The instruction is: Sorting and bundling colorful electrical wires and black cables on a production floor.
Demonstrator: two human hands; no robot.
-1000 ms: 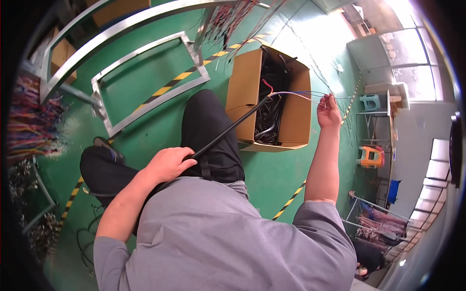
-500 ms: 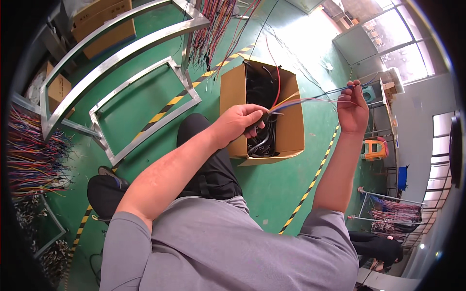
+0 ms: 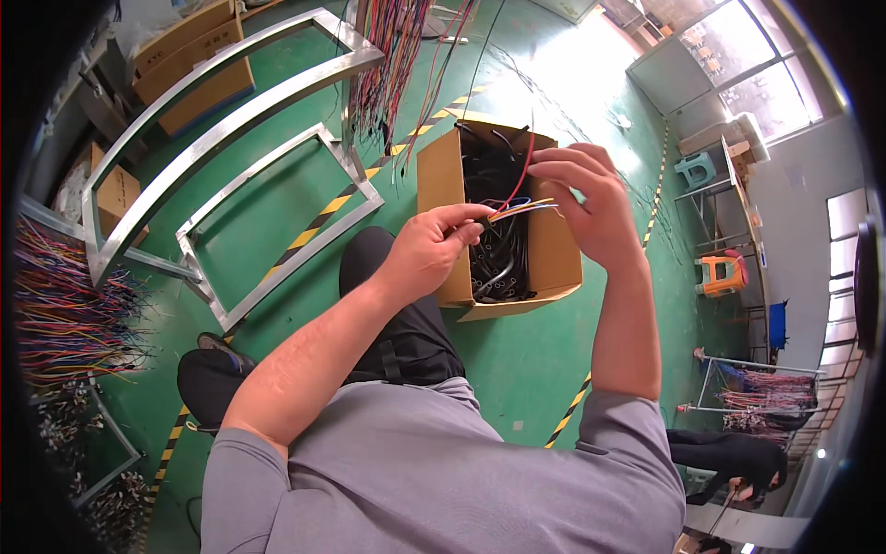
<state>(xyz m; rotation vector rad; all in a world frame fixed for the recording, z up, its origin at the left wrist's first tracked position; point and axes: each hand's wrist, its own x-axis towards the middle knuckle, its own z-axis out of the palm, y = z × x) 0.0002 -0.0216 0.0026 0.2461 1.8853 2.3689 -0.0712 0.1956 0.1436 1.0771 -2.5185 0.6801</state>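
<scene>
Wires [image 3: 524, 207], thin and coloured blue, yellow and orange, run between our two hands above the open cardboard box [image 3: 443, 185]. Our left hand [image 3: 426, 247] is clenched around the black cable end they fan out of, and our right hand [image 3: 583, 203] pinches their free tips between thumb and fingers. Their long axis lies nearly level, pointing from left hand to right, with a slight upward tilt. A red wire [image 3: 524, 164] rises from the same spot toward the box's far edge.

Inside the box lie coiled black cables [image 3: 498, 263]; its near flap hangs over the green floor [image 3: 517, 369]. Open floor spreads beyond the box's right edge, crossed by a yellow-and-black striped line [image 3: 318, 222]. Left of the box stand bent metal frames [image 3: 277, 185], hung with bundles of coloured wire [image 3: 392, 55]. More brown cartons [image 3: 189, 55] sit at the far left corner.
</scene>
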